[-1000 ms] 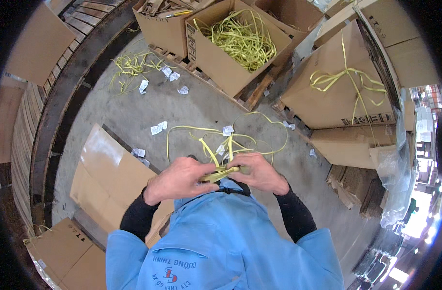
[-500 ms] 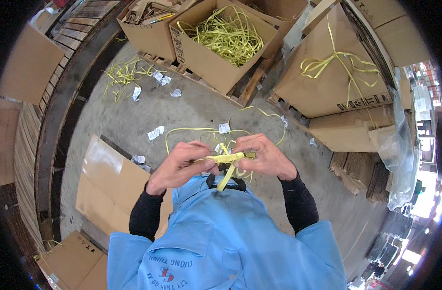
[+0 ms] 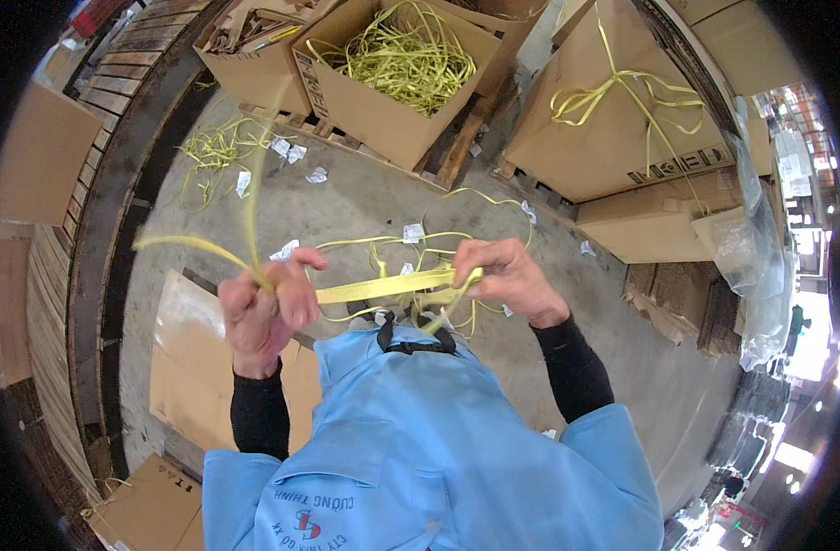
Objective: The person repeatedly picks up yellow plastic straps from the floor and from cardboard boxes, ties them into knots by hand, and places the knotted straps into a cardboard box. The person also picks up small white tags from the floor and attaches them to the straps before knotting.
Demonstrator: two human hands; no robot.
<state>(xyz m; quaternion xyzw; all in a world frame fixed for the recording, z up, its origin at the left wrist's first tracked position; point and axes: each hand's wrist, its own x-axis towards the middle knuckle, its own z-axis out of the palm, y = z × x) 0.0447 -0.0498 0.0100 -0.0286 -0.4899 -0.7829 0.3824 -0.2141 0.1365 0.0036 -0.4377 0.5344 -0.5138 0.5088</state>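
Observation:
A yellow flat strap (image 3: pixel 374 288) stretches between my two hands in front of my chest. My left hand (image 3: pixel 271 308) is closed around one part of it, and two blurred strap ends fan out above the fingers. On the right, my right hand (image 3: pixel 504 277) pinches the strap between thumb and fingers, with a short loop hanging just under the fingertips. Behind and below the hands, more thin yellow strap curves in loose loops toward the floor. Whether all these lengths join is hidden by the hands.
A large carton (image 3: pixel 392 133) full of tangled yellow strap stands on a pallet ahead. Another carton (image 3: pixel 622 129), with strap tied in a bow, stands at the right. A flat cardboard sheet (image 3: pixel 190 367) lies at left. Paper scraps and a small strap heap (image 3: pixel 213 151) are on the concrete floor.
My left hand has moved left, away from the right hand, drawing the strap out between them. Loose ends now swing above the left hand. The right hand has shifted slightly right.

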